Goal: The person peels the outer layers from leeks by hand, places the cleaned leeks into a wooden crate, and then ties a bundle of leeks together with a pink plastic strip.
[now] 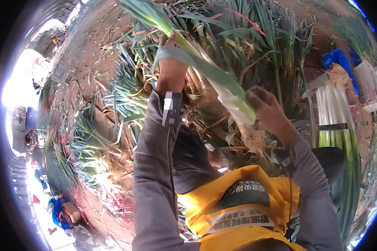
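A long green onion (197, 56) slants across the upper middle, its green leaves at the top left and its rooty end lower right. My left hand (171, 67) is wrapped round its stalk near the leaves. At the lower part, my right hand (266, 108) pinches a loose outer leaf (222, 77), which hangs along the stalk and arches back over my left wrist. Pale roots (254, 141) show below my right hand. Behind the stalk lies a large heap of unpeeled green onions (238, 25).
To the right, a bundle of clean white stalks (333, 104) rests in a holder with a dark band. More green onions (88, 138) lie on the brown ground at left. A blue bag (339, 60) is at the upper right. A person (63, 213) is at the lower left.
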Tool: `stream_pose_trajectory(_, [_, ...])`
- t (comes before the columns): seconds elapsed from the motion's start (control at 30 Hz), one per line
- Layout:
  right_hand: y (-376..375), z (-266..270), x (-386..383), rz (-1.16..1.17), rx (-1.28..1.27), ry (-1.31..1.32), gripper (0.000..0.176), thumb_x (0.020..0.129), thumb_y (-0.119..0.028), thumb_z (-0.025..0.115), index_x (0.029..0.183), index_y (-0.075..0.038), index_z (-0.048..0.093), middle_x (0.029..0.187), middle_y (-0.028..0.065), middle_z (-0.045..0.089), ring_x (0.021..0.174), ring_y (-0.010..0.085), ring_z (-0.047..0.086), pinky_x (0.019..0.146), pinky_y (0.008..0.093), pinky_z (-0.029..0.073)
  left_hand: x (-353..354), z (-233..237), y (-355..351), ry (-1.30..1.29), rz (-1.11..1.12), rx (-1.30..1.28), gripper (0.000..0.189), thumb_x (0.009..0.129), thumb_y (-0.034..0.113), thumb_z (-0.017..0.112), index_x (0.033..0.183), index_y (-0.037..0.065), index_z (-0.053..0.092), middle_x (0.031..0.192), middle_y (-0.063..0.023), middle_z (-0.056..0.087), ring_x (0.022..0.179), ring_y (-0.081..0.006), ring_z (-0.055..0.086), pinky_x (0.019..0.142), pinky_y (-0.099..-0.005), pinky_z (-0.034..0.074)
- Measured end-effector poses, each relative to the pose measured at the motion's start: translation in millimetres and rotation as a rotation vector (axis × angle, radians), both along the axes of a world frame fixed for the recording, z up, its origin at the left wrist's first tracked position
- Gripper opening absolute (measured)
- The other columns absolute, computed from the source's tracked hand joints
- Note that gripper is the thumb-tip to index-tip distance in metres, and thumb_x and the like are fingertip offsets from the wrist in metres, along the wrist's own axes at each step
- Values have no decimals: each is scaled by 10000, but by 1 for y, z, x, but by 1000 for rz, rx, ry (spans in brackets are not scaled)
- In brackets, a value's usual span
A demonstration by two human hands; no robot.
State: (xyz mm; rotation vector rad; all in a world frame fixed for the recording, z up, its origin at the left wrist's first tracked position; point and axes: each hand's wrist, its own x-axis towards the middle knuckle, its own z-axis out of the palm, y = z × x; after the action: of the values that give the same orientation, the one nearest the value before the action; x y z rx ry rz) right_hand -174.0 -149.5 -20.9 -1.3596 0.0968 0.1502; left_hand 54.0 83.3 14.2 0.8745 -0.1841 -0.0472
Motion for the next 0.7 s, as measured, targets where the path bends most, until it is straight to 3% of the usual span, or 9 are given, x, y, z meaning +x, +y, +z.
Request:
stream_pose_trajectory(0.07, [4, -3, -13, 94, -228, -61, 351, 1013, -263, 633, 1255, -13, 583, 919, 21, 636, 827, 89, 593, 725, 271, 468, 3, 4, 20, -65, 156, 377, 188, 1031, 185, 574, 1184, 80, 543, 961, -71, 611, 876, -226, 645, 768, -356, 560])
stream_pose_trajectory(0.23, [6, -6, -59, 59, -782, -114, 435, 911, -399, 736, 1070, -1, 666, 899, 184, 698, 813, 297, 698, 705, 407, 497, 37, -27, 82, -143, 433, 494, 189, 992, 172, 628, 1142, 76, 565, 891, -84, 633, 816, -233, 666, 767, -381, 587])
stream_pose_trajectory(0.3, [-5, -14, -71, 309, -1024, -120, 423, 903, -414, 739, 945, 3, 681, 818, 229, 677, 753, 381, 691, 655, 431, 495, 41, -41, 98, -103, 483, 565, 180, 979, 183, 644, 1101, 62, 590, 859, -79, 624, 756, -240, 664, 687, -389, 592])
stream_pose_trajectory(0.33, [-2, -6, -78, 283, -989, -89, 404, 900, -397, 742, 886, 1, 673, 710, 219, 626, 633, 375, 638, 608, 431, 475, 41, -43, 101, -52, 466, 563, 188, 972, 193, 651, 1082, 49, 603, 859, -83, 622, 733, -243, 662, 651, -391, 592])
stream_pose_trajectory(0.43, [-10, 32, -92, 376, -848, 96, 376, 897, -369, 744, 900, 2, 681, 720, 216, 616, 589, 341, 584, 597, 407, 463, 38, -39, 101, 372, 483, 289, 218, 953, 219, 665, 1043, 23, 635, 852, -91, 621, 697, -252, 663, 575, -395, 589])
stream_pose_trajectory(0.5, [-9, 66, -110, 297, -813, 197, 334, 894, -323, 743, 901, 6, 686, 709, 214, 596, 576, 323, 539, 594, 389, 457, 41, -43, 92, 408, 563, 68, 202, 947, 194, 648, 1074, 37, 633, 855, -69, 652, 707, -241, 674, 576, -363, 577])
stream_pose_trajectory(0.53, [-26, 59, -126, 383, -862, 6, 330, 874, -311, 752, 901, 12, 694, 699, 214, 588, 589, 313, 558, 600, 381, 463, 46, -52, 99, 378, 588, 142, 223, 956, 207, 634, 1094, 31, 625, 865, -77, 655, 714, -243, 674, 584, -366, 575])
stream_pose_trajectory(0.63, [-76, 60, -190, 405, -1035, 340, 311, 816, -300, 790, 793, -7, 689, 680, 192, 609, 594, 267, 586, 617, 370, 487, 60, -52, 131, 344, 805, 282, 287, 984, 247, 592, 1151, 15, 602, 895, -101, 665, 735, -251, 674, 610, -375, 566])
stream_pose_trajectory(0.7, [-101, 42, -187, 112, -945, 251, 268, 823, -278, 763, 826, -20, 691, 716, 176, 626, 628, 273, 608, 622, 378, 497, 55, -45, 132, 432, 889, 205, 330, 1002, 274, 563, 1190, 4, 587, 915, -117, 672, 749, -256, 674, 627, -381, 561])
